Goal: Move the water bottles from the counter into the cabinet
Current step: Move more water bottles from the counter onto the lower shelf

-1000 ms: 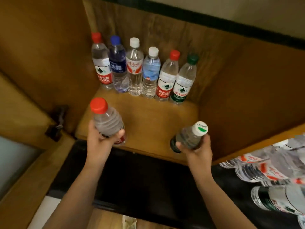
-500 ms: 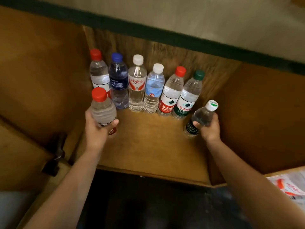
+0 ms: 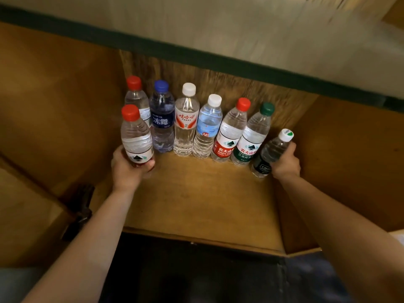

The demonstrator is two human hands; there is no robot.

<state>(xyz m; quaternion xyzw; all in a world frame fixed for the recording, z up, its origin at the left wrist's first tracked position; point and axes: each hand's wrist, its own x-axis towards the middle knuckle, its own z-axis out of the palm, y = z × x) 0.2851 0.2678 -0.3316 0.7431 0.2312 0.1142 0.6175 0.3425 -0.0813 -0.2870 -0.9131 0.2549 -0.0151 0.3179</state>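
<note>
Holding a red-capped bottle [image 3: 136, 138] in my left grip [image 3: 129, 166], a small dark-labelled bottle [image 3: 272, 153] in my right grip [image 3: 284, 161]. Full, probably heavy, thin slick plastic; low on the body seems the best hold.

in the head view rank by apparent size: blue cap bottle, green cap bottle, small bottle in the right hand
1. Blue cap bottle and green cap bottle: look alike, too close to rank.
2. Small bottle in the right hand: clearly smallest.

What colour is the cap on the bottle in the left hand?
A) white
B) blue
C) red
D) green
C: the left hand grips a clear bottle topped with a red cap, at the left end of the row in the cabinet.
</note>
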